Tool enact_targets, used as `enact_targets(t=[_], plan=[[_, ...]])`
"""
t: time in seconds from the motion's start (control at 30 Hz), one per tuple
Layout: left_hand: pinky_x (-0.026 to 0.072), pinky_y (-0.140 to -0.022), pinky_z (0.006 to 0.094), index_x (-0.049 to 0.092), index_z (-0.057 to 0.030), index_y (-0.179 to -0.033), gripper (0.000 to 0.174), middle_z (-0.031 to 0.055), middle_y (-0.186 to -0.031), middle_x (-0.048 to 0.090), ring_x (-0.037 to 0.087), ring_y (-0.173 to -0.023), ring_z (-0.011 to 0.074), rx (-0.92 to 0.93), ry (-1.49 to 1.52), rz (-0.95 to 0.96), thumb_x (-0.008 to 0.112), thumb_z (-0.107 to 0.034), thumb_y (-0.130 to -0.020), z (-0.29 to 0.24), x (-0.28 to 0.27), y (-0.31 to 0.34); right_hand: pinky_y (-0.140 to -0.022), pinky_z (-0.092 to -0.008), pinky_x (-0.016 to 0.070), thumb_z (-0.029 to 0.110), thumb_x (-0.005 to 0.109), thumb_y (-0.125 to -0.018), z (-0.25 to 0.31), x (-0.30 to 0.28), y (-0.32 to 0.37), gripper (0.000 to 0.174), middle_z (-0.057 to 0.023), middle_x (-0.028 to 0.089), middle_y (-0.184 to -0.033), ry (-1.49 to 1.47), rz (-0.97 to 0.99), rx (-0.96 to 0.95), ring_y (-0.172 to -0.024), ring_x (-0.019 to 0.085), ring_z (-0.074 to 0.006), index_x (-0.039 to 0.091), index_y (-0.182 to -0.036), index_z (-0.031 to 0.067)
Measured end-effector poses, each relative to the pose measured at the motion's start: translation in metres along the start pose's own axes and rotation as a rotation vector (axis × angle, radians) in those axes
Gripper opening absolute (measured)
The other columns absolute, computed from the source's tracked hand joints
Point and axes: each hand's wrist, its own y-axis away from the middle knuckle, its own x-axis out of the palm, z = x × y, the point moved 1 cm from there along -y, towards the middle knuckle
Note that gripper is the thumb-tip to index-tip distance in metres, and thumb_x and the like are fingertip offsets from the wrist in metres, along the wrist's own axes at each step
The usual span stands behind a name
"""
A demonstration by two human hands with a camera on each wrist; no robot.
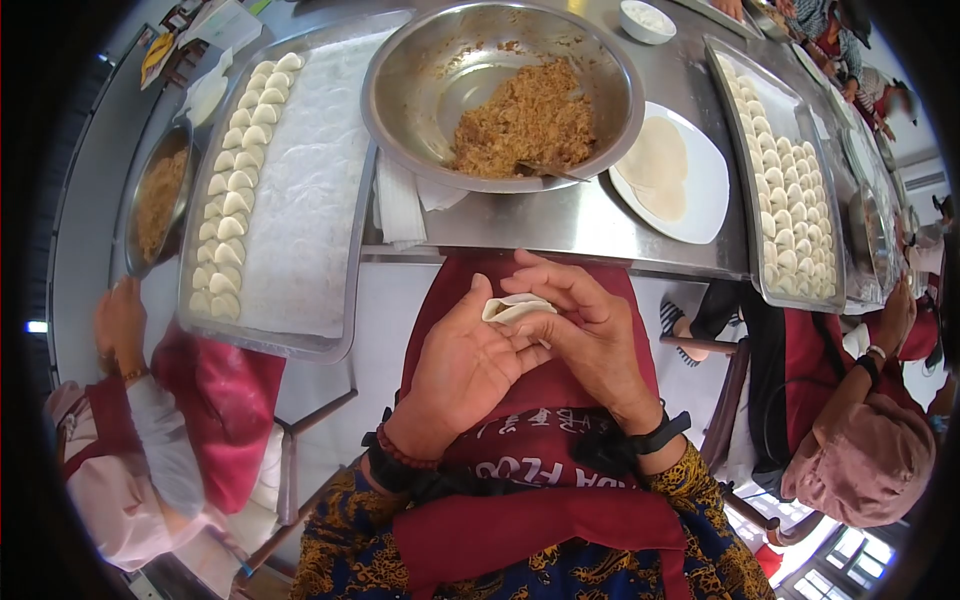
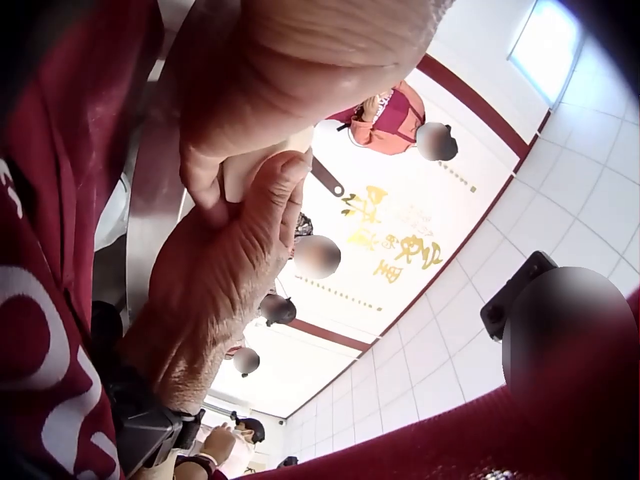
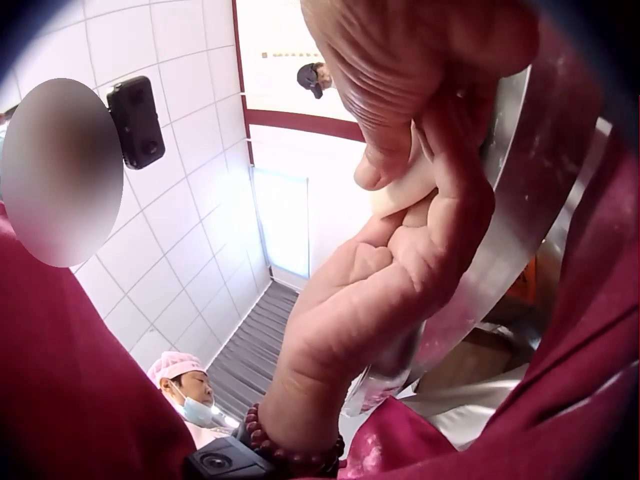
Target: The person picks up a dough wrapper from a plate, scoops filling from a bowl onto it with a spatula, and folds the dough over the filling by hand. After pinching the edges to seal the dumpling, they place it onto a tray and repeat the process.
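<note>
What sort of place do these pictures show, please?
Probably a shared dumpling-making workshop: a metal table carries a bowl of filling and trays of folded dumplings, and people in maroon aprons are beside it.

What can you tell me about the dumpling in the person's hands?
The dumpling is pale, smooth, soft-looking dough, folded over, with a gap toward its left end where brownish filling seems to show. It is held up off the table, in front of its near edge. The right hand pinches it with the thumb, and the left hand holds it from the other side. Fingers hide part of it.
</note>
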Motion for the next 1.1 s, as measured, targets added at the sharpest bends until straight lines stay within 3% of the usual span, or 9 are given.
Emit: enact_targets(t=[0.1,0.17,0.4,0.5,0.6,0.67,0.8,0.87,1.1], plan=[[0.0389,-0.108,0.0467,0.044,0.0029,-0.129,0.054,0.0162,-0.126,0.054,0.054,-0.117,0.0254,0.001,-0.007,-0.016,0.030,-0.044,-0.106,0.001,0.001,-0.001,-0.098,-0.0337,0.0481,-0.002,0.067,-0.086,-0.005,-0.005,-0.004,0.015,-0.0117,0.069,-0.112,0.113,0.051,-0.032,-0.127,0.053,-0.0265,0.069,-0.101,0.0012],[0.0394,-0.108,0.0452,0.045,0.0014,-0.129,0.050,0.0143,-0.125,0.054,0.054,-0.116,0.0235,0.014,-0.069,-0.036,0.032,-0.041,-0.106,0.000,0.003,-0.001,-0.097,-0.0329,0.0489,-0.003,0.067,-0.086,-0.010,-0.010,-0.006,0.017,-0.0118,0.069,-0.113,0.333,0.138,-0.216,-0.128,0.053,-0.0252,0.068,-0.102,0.0009],[0.0435,-0.104,0.0434,0.051,-0.0004,-0.125,0.038,0.0105,-0.121,0.056,0.056,-0.111,0.0182,0.044,-0.234,-0.029,0.043,-0.032,-0.105,-0.001,0.004,-0.001,-0.100,-0.0337,0.0474,-0.004,0.067,-0.085,-0.009,-0.004,-0.003,0.019,-0.0094,0.068,-0.115,0.156,0.084,-0.133,-0.130,0.050,-0.0248,0.064,-0.103,0.0020],[0.0429,-0.105,0.0456,0.046,0.0001,-0.131,0.041,0.0156,-0.129,0.054,0.054,-0.121,0.0249,0.000,-0.375,-0.053,0.043,-0.032,-0.104,-0.002,0.002,0.000,-0.102,-0.0340,0.0465,-0.004,0.066,-0.085,-0.004,-0.001,-0.002,0.022,-0.0093,0.068,-0.116,0.094,0.053,-0.060,-0.131,0.051,-0.0251,0.063,-0.106,0.0024],[0.0447,-0.104,0.0462,0.046,0.0004,-0.130,0.044,0.0150,-0.126,0.056,0.055,-0.120,0.0259,-0.012,-0.373,-0.054,0.040,-0.035,-0.105,-0.002,0.001,-0.001,-0.104,-0.0337,0.0441,-0.007,0.066,-0.085,-0.003,-0.001,-0.001,0.028,-0.0168,0.065,-0.122,0.133,0.048,-0.054,-0.134,0.046,-0.0227,0.062,-0.112,0.0014],[0.0438,-0.105,0.0484,0.045,0.0008,-0.131,0.048,0.0155,-0.125,0.056,0.055,-0.120,0.0270,-0.008,-0.155,0.005,0.035,-0.039,-0.106,-0.001,0.003,-0.004,-0.101,-0.0337,0.0462,-0.004,0.066,-0.085,0.000,-0.001,-0.002,0.022,-0.0113,0.068,-0.118,0.238,0.059,-0.103,-0.130,0.051,-0.0249,0.067,-0.107,0.0017],[0.0400,-0.109,0.0477,0.040,0.0020,-0.134,0.053,0.0169,-0.133,0.049,0.052,-0.121,0.0257,0.003,-0.098,-0.008,0.034,-0.042,-0.106,-0.002,0.004,-0.001,-0.102,-0.0349,0.0455,-0.003,0.066,-0.085,-0.011,-0.008,-0.004,0.016,-0.0119,0.068,-0.118,0.250,0.109,-0.153,-0.130,0.052,-0.0260,0.070,-0.100,0.0017],[0.0377,-0.111,0.0482,0.041,0.0012,-0.133,0.053,0.0167,-0.134,0.048,0.050,-0.125,0.0255,-0.041,-0.045,0.014,0.034,-0.043,-0.105,-0.001,0.001,0.000,-0.102,-0.0363,0.0448,-0.003,0.066,-0.085,-0.012,-0.007,-0.005,0.011,-0.0120,0.068,-0.116,0.094,0.004,-0.109,-0.130,0.051,-0.0278,0.071,-0.094,0.0020],[0.0374,-0.111,0.0465,0.045,0.0007,-0.131,0.049,0.0161,-0.133,0.050,0.049,-0.126,0.0243,0.033,-0.152,0.006,0.037,-0.040,-0.105,0.003,0.006,-0.001,-0.103,-0.0362,0.0436,0.000,0.066,-0.087,-0.005,-0.008,-0.005,0.008,-0.0123,0.068,-0.116,0.217,0.072,-0.160,-0.131,0.050,-0.0269,0.071,-0.093,0.0027]])
